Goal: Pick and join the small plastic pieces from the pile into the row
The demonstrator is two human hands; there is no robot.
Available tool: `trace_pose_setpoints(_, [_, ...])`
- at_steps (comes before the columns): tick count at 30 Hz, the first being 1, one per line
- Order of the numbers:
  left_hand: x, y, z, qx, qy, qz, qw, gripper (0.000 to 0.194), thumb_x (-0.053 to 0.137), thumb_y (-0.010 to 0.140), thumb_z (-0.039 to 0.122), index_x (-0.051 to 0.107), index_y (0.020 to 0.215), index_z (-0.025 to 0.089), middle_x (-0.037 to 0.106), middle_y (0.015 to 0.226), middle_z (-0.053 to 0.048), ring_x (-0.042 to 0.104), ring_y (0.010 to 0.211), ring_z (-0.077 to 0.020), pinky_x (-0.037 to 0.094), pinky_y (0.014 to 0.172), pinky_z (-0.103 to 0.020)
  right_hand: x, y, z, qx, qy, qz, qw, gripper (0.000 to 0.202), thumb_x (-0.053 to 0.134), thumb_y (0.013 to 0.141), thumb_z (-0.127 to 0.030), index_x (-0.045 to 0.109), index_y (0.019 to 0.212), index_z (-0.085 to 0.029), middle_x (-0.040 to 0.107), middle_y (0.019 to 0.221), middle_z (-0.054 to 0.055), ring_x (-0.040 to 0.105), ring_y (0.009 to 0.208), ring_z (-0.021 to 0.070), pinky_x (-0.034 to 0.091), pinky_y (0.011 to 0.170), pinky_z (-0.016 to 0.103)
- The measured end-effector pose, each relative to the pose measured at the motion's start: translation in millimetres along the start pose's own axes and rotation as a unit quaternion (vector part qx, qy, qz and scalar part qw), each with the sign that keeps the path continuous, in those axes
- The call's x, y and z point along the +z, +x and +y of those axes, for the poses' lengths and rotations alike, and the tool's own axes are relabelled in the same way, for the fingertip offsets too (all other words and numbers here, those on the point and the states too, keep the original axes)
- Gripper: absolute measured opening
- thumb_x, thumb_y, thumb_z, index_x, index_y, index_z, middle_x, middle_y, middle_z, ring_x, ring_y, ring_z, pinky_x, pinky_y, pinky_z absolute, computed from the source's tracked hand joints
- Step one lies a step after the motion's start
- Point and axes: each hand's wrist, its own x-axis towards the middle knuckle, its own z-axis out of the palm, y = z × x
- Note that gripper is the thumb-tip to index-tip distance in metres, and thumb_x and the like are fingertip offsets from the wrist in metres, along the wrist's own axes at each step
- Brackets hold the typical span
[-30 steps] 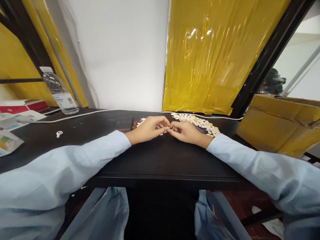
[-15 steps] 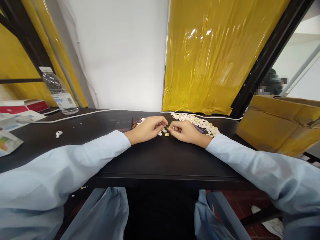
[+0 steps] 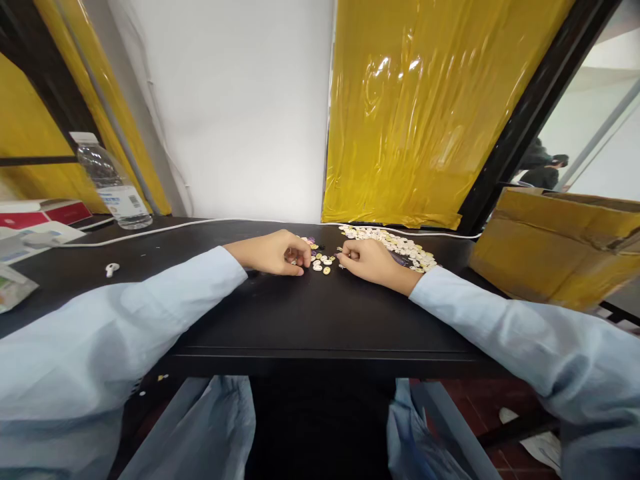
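Several small pale and yellowish buttons (image 3: 318, 264) lie loose on the black table between my two hands. My left hand (image 3: 275, 253) rests left of them, fingers curved and thumb apart, over darker reddish-brown pieces it partly hides. Purple and pink buttons (image 3: 312, 243) show just past its fingertips. On the other side, my right hand (image 3: 369, 261) is closed, thumb and fingers drawn together at the edge of the loose buttons. Whatever it pinches is too small to make out. Behind it spreads a large pile of whitish buttons (image 3: 393, 241).
A cardboard box (image 3: 555, 247) stands at the right. At the left are a water bottle (image 3: 117, 190), an earbud (image 3: 112, 269) and a red-and-white box (image 3: 47, 212). A white cable (image 3: 165, 229) runs along the back. People are visible far right.
My left hand has moved left, away from the right hand, and its thumb and fingers are now apart. More loose buttons show between the hands. The right hand has barely moved.
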Motion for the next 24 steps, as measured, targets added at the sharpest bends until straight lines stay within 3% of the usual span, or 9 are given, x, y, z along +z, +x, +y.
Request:
trace_pose_setpoints(5, [-2.1, -1.7, 1.5, -0.019, -0.035, -0.012, 0.999, 0.027, 0.065, 0.076, 0.019, 0.073, 0.101, 0.016, 0.072, 0.091, -0.005, 0.064, 0.076, -0.0151, 0.047, 0.068, -0.024, -1.7, -0.9, -1.0, -0.009, -0.002, -0.014, 1.000, 0.026, 0.057, 0.086, -0.030, 0.051, 0.063, -0.020, 0.053, 0.059, -0.003, 0.043, 0.055, 0.0110, 0.028, 0.059, 0.026])
trace_pose_setpoints(9, [-13.1, -5.5, 9.1, -0.051, -0.043, -0.022, 0.998, 0.031, 0.060, 0.072, 0.012, 0.072, 0.101, 0.015, 0.071, 0.084, -0.004, 0.063, 0.070, -0.0136, 0.046, 0.064, -0.022, -1.7, -1.5, -0.9, -0.009, -0.005, -0.014, 1.000, 0.025, 0.057, 0.086, -0.029, 0.051, 0.064, -0.020, 0.054, 0.060, -0.003, 0.043, 0.056, 0.0109, 0.028, 0.059, 0.026])
trace_pose_setpoints(14, [-26.4, -11.0, 13.0, -0.091, -0.048, -0.103, 0.989, 0.029, 0.067, 0.068, 0.017, 0.073, 0.097, 0.016, 0.073, 0.084, -0.003, 0.066, 0.074, -0.0157, 0.047, 0.063, -0.021, -0.7, -1.1, 0.9, -0.017, -0.007, -0.010, 1.000, 0.022, 0.056, 0.086, -0.029, 0.053, 0.066, -0.019, 0.056, 0.062, -0.002, 0.045, 0.057, 0.0111, 0.027, 0.059, 0.026])
trace_pose_setpoints(17, [-25.9, -11.1, 12.7, -0.119, -0.043, -0.117, 0.985, 0.028, 0.066, 0.067, 0.017, 0.074, 0.094, 0.017, 0.074, 0.078, -0.003, 0.066, 0.070, -0.0165, 0.047, 0.060, -0.021, -0.3, -0.8, 1.8, -0.021, -0.007, -0.010, 1.000, 0.022, 0.056, 0.086, -0.029, 0.053, 0.066, -0.020, 0.057, 0.062, -0.002, 0.044, 0.057, 0.0111, 0.027, 0.058, 0.026])
trace_pose_setpoints(24, [-15.6, -5.0, 16.9, -0.047, 0.007, -0.088, 0.995, 0.024, 0.063, 0.074, 0.017, 0.075, 0.095, 0.018, 0.073, 0.080, -0.002, 0.064, 0.070, -0.0147, 0.048, 0.064, -0.022, 0.2, -1.1, 1.8, -0.033, -0.002, -0.008, 0.999, 0.024, 0.056, 0.087, -0.030, 0.055, 0.066, -0.020, 0.056, 0.061, -0.002, 0.045, 0.056, 0.0116, 0.028, 0.058, 0.026])
